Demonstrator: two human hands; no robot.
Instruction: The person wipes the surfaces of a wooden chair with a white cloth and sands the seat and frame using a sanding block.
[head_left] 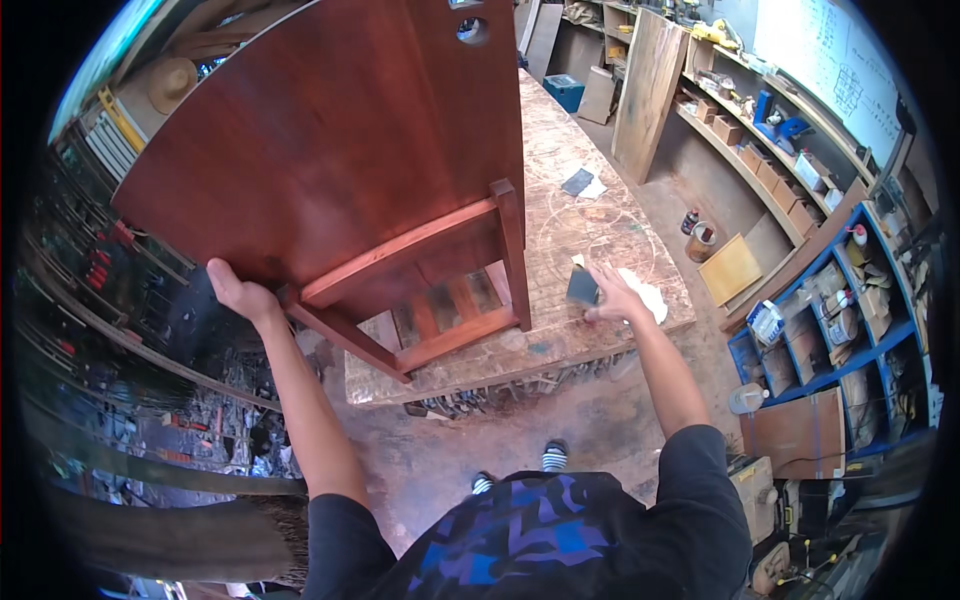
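Observation:
A large reddish-brown wooden furniture piece (pixel 330 140), with a broad curved panel and a legged frame with slats, stands tilted on the workbench (pixel 540 345). At the panel's lower left edge is my left hand (pixel 243 292), its thumb in front and its other fingers partly hidden behind. My right hand (pixel 618 297) is over the bench to the right of the frame, fingers apart. Its fingertips meet the edge of a dark grey sheet like sandpaper (pixel 581 288). A crumpled white cloth or paper (pixel 650 296) lies partly under that hand.
Another dark sheet (pixel 577 181) with a white scrap lies farther back on the bench. Shelves with small wooden blocks (pixel 765 170) line the right wall. A blue rack (pixel 830 310), a can (pixel 701 240) and a yellowish board (pixel 733 270) stand right of the bench. Clutter fills the left side.

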